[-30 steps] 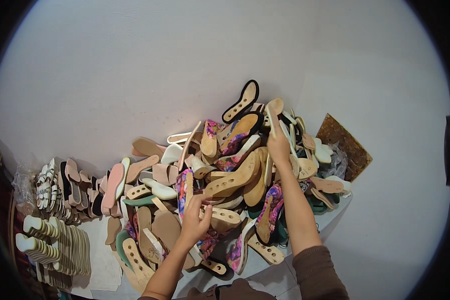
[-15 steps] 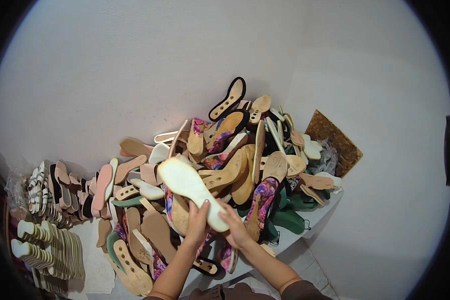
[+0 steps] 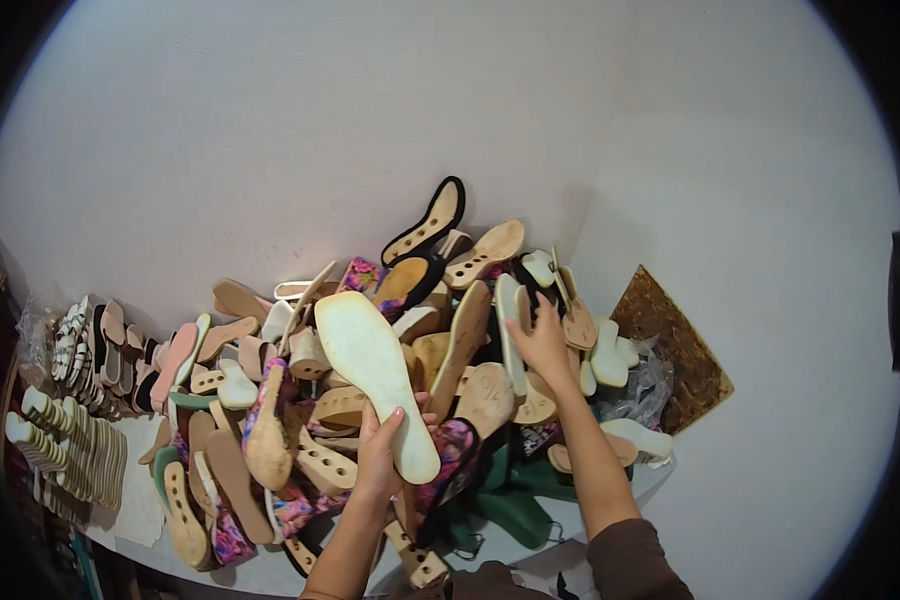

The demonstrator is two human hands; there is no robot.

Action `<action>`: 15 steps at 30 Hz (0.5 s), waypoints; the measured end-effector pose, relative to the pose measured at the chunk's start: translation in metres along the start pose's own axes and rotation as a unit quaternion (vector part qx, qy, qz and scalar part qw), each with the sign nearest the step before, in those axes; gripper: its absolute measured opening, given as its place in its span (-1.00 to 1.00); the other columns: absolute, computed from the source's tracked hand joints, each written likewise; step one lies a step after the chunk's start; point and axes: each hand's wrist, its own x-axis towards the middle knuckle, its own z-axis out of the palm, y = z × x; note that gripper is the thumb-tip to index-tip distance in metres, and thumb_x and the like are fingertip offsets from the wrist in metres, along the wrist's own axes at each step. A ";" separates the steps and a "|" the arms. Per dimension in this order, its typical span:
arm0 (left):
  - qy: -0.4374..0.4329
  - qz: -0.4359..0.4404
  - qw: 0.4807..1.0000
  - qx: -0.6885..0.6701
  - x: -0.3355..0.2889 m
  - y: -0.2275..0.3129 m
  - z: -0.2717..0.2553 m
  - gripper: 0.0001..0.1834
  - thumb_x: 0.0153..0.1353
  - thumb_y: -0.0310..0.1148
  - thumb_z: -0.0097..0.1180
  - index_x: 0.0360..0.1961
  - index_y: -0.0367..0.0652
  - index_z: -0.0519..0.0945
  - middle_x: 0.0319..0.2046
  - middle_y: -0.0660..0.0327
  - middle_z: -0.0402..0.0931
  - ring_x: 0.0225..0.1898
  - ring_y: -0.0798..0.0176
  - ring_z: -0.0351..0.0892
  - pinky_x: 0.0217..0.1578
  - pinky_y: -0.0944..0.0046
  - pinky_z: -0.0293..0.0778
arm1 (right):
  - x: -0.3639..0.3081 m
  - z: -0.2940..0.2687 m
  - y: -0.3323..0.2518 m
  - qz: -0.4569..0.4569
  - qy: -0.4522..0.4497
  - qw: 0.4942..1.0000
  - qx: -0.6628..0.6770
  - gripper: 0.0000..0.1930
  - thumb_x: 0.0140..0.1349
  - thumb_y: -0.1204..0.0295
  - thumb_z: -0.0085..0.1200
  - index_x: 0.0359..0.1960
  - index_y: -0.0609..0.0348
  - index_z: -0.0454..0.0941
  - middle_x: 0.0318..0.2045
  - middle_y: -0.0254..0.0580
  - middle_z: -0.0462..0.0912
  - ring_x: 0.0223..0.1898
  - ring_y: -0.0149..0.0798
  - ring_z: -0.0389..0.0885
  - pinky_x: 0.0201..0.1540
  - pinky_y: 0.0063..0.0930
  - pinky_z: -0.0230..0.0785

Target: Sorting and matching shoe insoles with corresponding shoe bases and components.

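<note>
My left hand (image 3: 378,450) is closed round the narrow lower part of a pale white shoe insole (image 3: 365,350), its thumb lying across the face. The insole is tilted, its wide end up and to the left, above a large heap of shoe soles. Farther right, my right hand (image 3: 542,345) reaches into the back of the heap with thumb and fingers apart. Its thumb is at the edge of a whitish sole (image 3: 510,330) standing upright there; whether it touches cannot be made out. Black-edged soles (image 3: 432,222) and a tan sole (image 3: 498,248) lie behind.
Pale insoles (image 3: 85,450) stand in rows at the left, near strapped white sandals (image 3: 73,345). Green soles (image 3: 510,510) lie at the table's (image 3: 210,580) front right. Clear plastic (image 3: 645,385) and a brown board (image 3: 675,345) are by the right wall (image 3: 770,300).
My right hand has let go of the white insole and moved right and up to the back of the heap. My left hand keeps the insole. The view has shifted and some soles lie differently.
</note>
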 end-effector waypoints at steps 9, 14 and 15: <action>0.041 0.023 0.998 0.034 0.006 -0.042 0.054 -0.57 0.22 -0.46 -0.17 0.10 -0.16 0.09 -0.09 -0.05 0.40 -0.25 0.14 0.53 -0.24 0.18 0.52 | 0.105 -0.062 0.036 0.019 -0.025 0.944 0.328 -0.71 0.11 0.41 0.01 -0.18 0.36 0.43 -0.36 -0.04 0.57 -0.36 -0.19 0.54 -0.25 -0.36 0.37; 0.053 0.024 0.998 0.036 0.011 -0.056 0.067 -0.56 0.24 -0.43 -0.19 0.13 -0.15 0.07 -0.09 -0.05 0.39 -0.26 0.13 0.53 -0.24 0.19 0.52 | 0.105 -0.087 0.032 0.071 0.016 0.873 0.481 -0.70 0.15 0.53 0.01 -0.09 0.41 0.37 -0.20 -0.14 0.48 -0.19 -0.35 0.44 -0.13 -0.52 0.31; 0.060 0.017 0.997 0.043 0.013 -0.058 0.071 -0.56 0.24 -0.35 -0.20 0.13 -0.16 0.09 -0.10 -0.03 0.41 -0.27 0.12 0.53 -0.24 0.17 0.52 | 0.103 -0.088 0.035 0.067 0.036 0.855 0.514 -0.70 0.16 0.52 0.00 -0.08 0.40 0.36 -0.18 -0.14 0.48 -0.17 -0.37 0.44 -0.11 -0.53 0.30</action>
